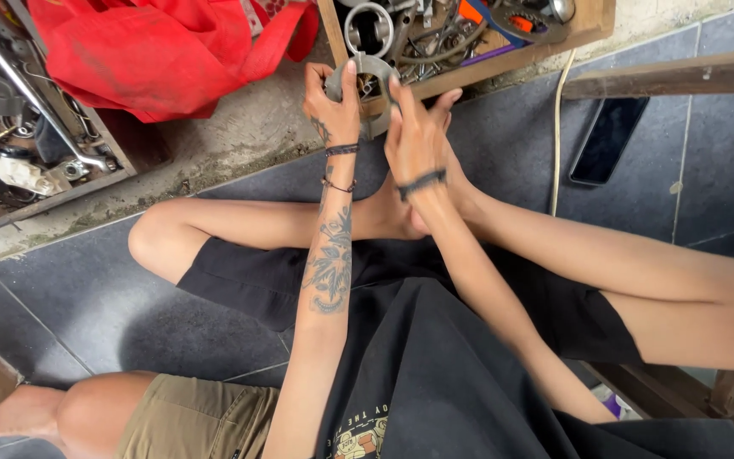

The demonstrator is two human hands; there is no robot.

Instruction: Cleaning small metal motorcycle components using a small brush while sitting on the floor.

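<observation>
The person sits cross-legged on a dark tiled floor [70,314] and holds a grey metal ring [373,93], a flat, thick disc with a wide hole, up in front of both hands. The left hand [333,106] grips the ring's left rim: its fingers [346,81] curl over the top edge, pressed close together, with the thumb seemingly behind the metal, so this hand is closed on the ring. The right hand [415,136] lies against the ring's right and lower side; its fingers [397,98] are stretched out nearly straight and close together, laid along the rim rather than curled round it, so whether they truly clamp the ring or merely steady it cannot be told. The ring stands roughly upright, its flat face turned towards the camera, and it sits just beyond the fingertips of both hands, between them, with the left fingers covering more of it. Directly past the fingertips, touching or just behind the ring, is the front edge of a wooden tray [503,64] heaped with metal parts, another ring-shaped part [369,30] among them. Further left of the left fingers lies a red cloth bag [155,51], and beyond that a second box of scrap metal [19,144]. Well to the right of the right fingers, a dark phone [609,140] lies flat on the tiles beside a pale cord [556,127].
</observation>
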